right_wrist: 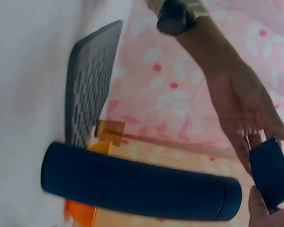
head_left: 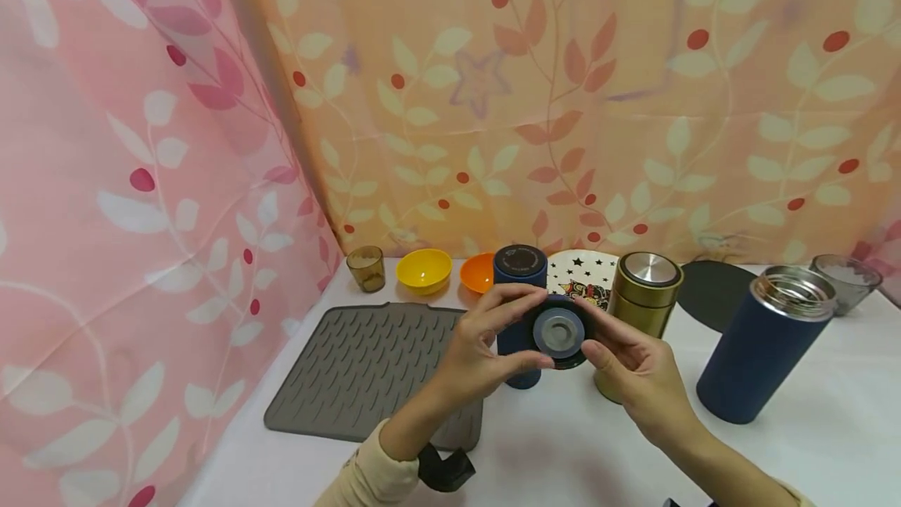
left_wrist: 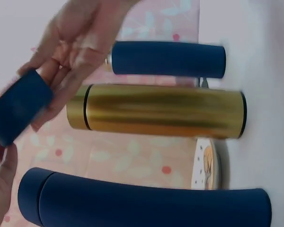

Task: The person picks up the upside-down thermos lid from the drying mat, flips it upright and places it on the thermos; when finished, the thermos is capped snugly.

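Note:
Both hands hold a dark blue flask lid (head_left: 559, 332) in front of the flasks, its round grey underside facing the head camera. My left hand (head_left: 468, 350) pinches the lid's left side between thumb and fingers, and my right hand (head_left: 644, 382) pinches its right side. In the left wrist view the blue lid (left_wrist: 21, 108) shows side-on between the hands. An uncapped blue flask (head_left: 763, 350) with a bare steel mouth stands to the right. Behind the hands stand a gold flask (head_left: 644, 296) and a capped blue flask (head_left: 519, 264), both partly hidden.
A grey ridged mat (head_left: 373, 374) lies left. Along the back are a brown glass (head_left: 366, 268), a yellow bowl (head_left: 424, 272), an orange bowl (head_left: 477, 274), a star-patterned plate (head_left: 580, 264), a black round mat (head_left: 725, 292) and a clear glass bowl (head_left: 848, 280).

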A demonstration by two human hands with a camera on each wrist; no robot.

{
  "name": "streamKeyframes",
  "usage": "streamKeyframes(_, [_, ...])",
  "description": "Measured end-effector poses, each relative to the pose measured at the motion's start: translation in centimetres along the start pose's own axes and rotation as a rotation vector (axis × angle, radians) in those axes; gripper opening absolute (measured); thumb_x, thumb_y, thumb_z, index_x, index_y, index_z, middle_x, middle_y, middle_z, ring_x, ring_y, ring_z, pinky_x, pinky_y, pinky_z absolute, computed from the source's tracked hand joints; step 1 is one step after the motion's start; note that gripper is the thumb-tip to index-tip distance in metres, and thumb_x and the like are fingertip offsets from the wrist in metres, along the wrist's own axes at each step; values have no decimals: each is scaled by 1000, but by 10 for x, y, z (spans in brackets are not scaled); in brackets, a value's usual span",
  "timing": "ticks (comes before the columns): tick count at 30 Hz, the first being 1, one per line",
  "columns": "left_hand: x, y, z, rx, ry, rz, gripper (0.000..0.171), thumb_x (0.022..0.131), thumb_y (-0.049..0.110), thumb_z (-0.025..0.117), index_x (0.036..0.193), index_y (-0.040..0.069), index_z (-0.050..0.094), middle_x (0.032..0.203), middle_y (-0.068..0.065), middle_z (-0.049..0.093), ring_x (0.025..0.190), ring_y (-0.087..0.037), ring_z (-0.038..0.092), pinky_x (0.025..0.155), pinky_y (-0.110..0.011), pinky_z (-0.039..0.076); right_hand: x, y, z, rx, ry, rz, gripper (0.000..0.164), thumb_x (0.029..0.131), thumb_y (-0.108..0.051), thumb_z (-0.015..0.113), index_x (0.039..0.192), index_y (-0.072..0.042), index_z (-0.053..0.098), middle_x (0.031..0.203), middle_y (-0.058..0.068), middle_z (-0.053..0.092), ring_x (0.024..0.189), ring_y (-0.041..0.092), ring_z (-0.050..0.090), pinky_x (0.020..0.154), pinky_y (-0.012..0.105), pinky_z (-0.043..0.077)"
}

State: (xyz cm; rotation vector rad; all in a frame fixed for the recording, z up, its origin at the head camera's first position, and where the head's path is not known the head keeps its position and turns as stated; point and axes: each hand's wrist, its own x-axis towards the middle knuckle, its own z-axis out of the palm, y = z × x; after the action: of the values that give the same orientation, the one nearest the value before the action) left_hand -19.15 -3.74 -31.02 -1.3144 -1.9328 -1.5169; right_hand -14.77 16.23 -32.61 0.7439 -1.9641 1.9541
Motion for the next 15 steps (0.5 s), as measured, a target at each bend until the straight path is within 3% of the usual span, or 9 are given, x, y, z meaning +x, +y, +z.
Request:
streamKeyframes(4, [-2,0,-1,-83,23,-147,39,87,14,61,123,-1,57,114,-14,57,104,-22,60,89,-26,49,0,6,-4,13,-8,-77,49,88,11,49,135,12,35,133,-7,52,120,4,50,92,16,42])
streamKeyframes(6, [-2,0,-1,-72,22,-154,37,88,16,59,121,-1,58,110,-14,58,101,-22,62,88,-25,50,0,7,-6,34,-30,-93,50,88,12,48,136,11,34,136,-3,50,124,6,47,95,16,41])
streamKeyframes(9, [-3,1,0,-3,16,-70,34,88,15,59,118,-3,58,108,-15,58,101,-22,62,88,-25,50,0,6,-7,49,-52,-80,52,90,9,47,139,8,31,142,2,44,127,6,43,97,16,38])
streamKeyframes(15, [-2,3,3,223,47,221,34,88,15,58,116,-5,58,114,-15,55,105,-21,57,89,-26,50,0,4,-8,161,-108,47,46,100,-18,34,140,3,31,139,-9,45,122,4,48,91,18,45])
